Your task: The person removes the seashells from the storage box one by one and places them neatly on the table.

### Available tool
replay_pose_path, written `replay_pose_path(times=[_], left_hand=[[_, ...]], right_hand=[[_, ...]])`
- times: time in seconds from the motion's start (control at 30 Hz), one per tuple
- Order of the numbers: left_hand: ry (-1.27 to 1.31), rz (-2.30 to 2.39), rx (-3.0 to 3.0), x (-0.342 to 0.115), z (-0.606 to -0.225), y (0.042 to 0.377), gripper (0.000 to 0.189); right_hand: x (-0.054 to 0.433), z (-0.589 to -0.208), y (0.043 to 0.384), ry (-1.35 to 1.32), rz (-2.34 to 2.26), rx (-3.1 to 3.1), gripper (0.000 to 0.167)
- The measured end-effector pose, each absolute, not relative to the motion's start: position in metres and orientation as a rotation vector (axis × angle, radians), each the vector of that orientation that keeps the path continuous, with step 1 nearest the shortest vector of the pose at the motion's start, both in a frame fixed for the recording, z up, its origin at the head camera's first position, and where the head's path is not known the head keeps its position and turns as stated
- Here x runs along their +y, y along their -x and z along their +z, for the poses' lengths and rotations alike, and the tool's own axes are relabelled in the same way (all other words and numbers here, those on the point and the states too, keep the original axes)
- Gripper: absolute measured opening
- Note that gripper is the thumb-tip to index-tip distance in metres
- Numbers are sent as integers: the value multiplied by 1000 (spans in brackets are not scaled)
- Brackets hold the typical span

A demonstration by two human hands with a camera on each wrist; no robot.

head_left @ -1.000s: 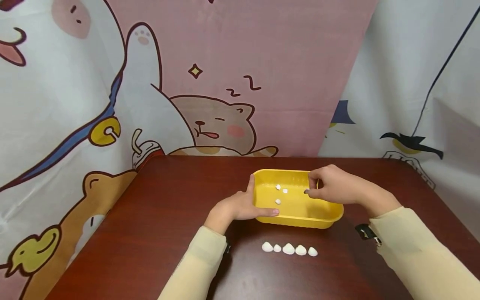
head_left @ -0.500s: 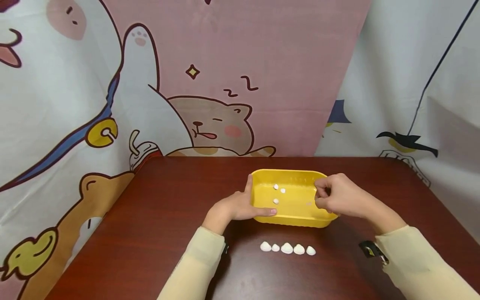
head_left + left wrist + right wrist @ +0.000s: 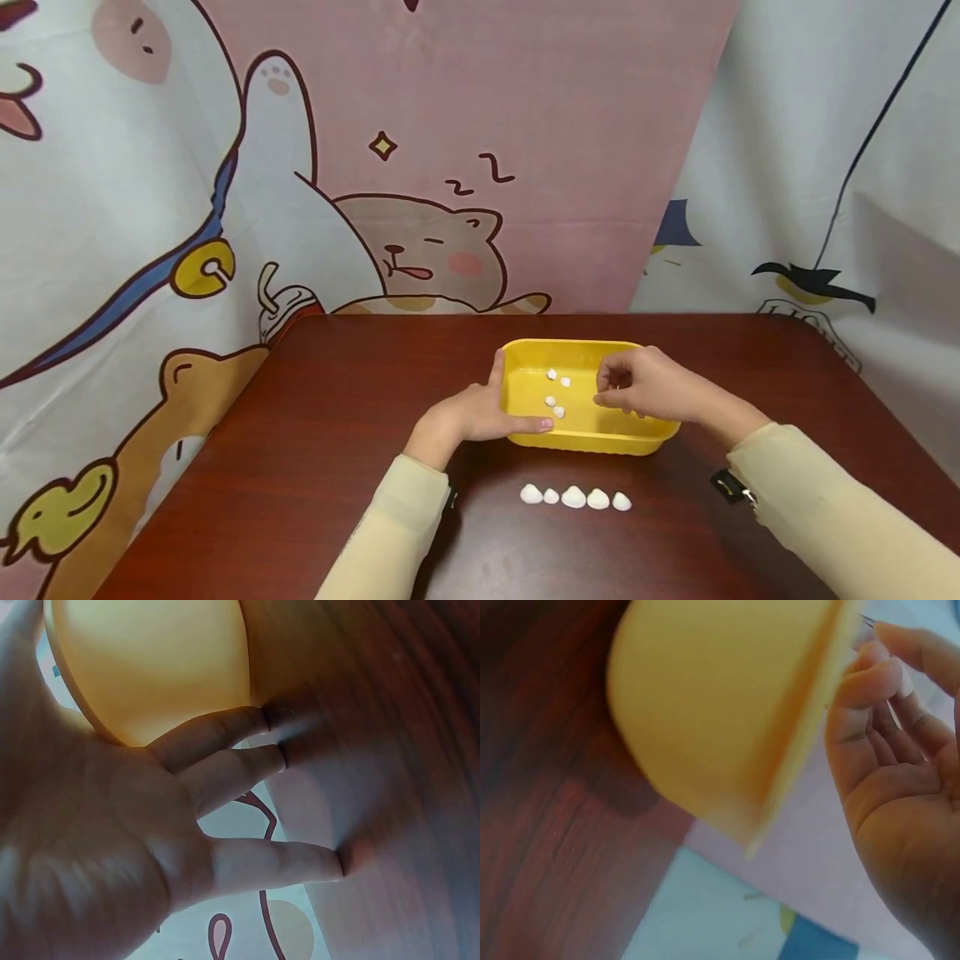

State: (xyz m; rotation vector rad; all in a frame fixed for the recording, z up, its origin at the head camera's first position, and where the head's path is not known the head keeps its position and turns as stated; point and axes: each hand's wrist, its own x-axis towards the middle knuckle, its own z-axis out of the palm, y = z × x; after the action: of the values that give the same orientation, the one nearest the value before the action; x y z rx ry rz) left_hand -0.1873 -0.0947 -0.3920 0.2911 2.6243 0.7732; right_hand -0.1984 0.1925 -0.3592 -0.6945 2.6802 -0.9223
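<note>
Pale seashells [image 3: 558, 412] lie in the left half of a yellow plastic tray [image 3: 592, 443] on the table. My left hand [image 3: 480, 413] steadies the tray's left end, its thumb stretched over the front rim. In the left wrist view straight, spread fingers [image 3: 277, 860] reach to the tabletop beside the tray. Over the right half of the tray, my right hand [image 3: 648, 385] hovers with fingers bent and thumb close to the index finger. Thin dark lines [image 3: 868, 621] show by its thumb tip in the right wrist view; I cannot tell whether it pinches anything.
A row of several white seashells [image 3: 573, 497] lies on the dark red-brown table [image 3: 360, 400] in front of the tray. Behind the table hangs a cloth with cartoon animals [image 3: 442, 250].
My right hand moved right, then back left over the tray. Another pale shell now lies with those at the tray's left. The left hand and the tray stay put.
</note>
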Motion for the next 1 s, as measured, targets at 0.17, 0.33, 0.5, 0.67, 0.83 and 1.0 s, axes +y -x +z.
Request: replay_pose_path(times=[0.17, 0.33, 0.5, 0.67, 0.83, 1.0], left_hand=[[-277, 747, 2639, -97, -391, 186, 142], [-284, 734, 2643, -97, -393, 186, 141], [-294, 736, 2639, -96, -392, 186, 142], [-287, 722, 2645, -96, -393, 187, 142], [-291, 713, 2645, -97, -393, 187, 142], [-291, 720, 2644, -96, -393, 188, 142]], right_hand=[[178, -365, 223, 723, -859, 2569, 18], [163, -382, 231, 701, -815, 2540, 19], [148, -402, 225, 652, -833, 2606, 20], [140, -414, 221, 610, -834, 2694, 21], [136, -417, 221, 637, -783, 2728, 19], [138, -414, 221, 658, -773, 2715, 17]])
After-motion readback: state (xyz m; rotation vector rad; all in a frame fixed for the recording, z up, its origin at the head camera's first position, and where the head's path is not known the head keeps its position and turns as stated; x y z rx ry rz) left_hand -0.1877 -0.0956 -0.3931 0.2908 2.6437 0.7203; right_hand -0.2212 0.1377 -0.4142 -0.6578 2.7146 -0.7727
